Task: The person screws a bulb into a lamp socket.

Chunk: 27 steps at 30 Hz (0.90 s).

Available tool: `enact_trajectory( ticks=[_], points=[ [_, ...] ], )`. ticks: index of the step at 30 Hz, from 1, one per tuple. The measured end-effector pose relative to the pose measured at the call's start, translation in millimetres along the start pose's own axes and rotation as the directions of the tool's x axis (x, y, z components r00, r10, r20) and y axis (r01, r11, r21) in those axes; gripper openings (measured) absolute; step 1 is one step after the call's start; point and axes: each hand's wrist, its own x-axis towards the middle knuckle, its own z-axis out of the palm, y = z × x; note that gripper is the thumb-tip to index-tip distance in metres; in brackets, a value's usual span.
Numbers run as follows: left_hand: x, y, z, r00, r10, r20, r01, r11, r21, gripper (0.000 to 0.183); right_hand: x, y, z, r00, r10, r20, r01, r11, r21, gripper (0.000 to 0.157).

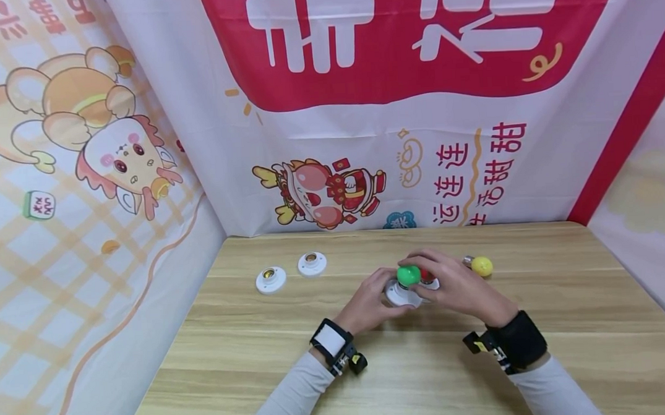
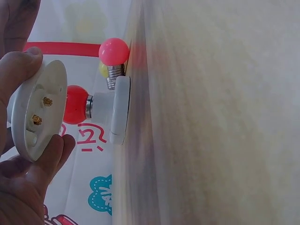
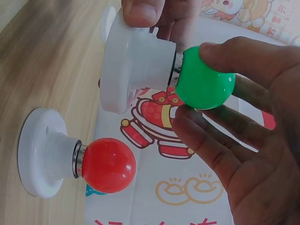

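My left hand (image 1: 370, 302) grips a round white lamp socket (image 3: 136, 61) by the rim of its base, lifted off the table. Two brass screws (image 2: 37, 120) show on the socket's underside in the left wrist view. A green light bulb (image 3: 206, 77) sits in the socket's mouth, a strip of its metal cap showing. My right hand (image 1: 453, 283) holds this bulb between thumb and fingers. Close by on the table stands a second white socket (image 3: 40, 152) with a red light bulb (image 3: 110, 165) in it, partly behind my right hand in the head view.
Two bulbless white sockets (image 1: 271, 280) (image 1: 312, 264) stand at the table's back left. A yellow bulb (image 1: 482, 266) lies right of my right hand. Beside it lies a pinkish-red bulb (image 2: 114, 51), hidden in the head view. Printed cloth (image 1: 318, 127) hangs behind the wooden table (image 1: 234, 373).
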Motion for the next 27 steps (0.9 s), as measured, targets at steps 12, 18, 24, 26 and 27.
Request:
enact_trajectory(
  ticks=[12,18,24,26,27],
  points=[
    [-0.1,1.4,-1.9,1.0,-0.023,0.014,0.023,0.999,-0.032,0.073,3.5,3.1,1.6,0.999,-0.037,-0.029,0.037,0.999,-0.005,0.049],
    [0.3,0.3,-2.8,0.999,-0.036,0.037,0.038,0.998,-0.053,0.076,3.9,1.7,0.8,0.998,-0.036,-0.045,0.035,0.999,-0.022,0.053],
    [0.7,-0.3,-4.5,0.999,-0.006,0.048,0.007,0.999,-0.038,0.075,3.4,0.9,-0.3,0.998,-0.07,0.001,0.07,0.997,0.016,0.061],
    [1.2,-0.3,-4.1,0.999,0.003,0.054,-0.002,1.0,-0.03,0.075,3.1,1.1,-0.3,0.996,-0.086,0.018,0.085,0.996,0.038,0.06],
    [1.4,-0.3,-3.9,0.998,0.006,0.055,-0.004,1.0,-0.025,0.075,2.9,1.2,-0.3,0.996,-0.091,0.021,0.09,0.995,0.048,0.059]
  ],
)
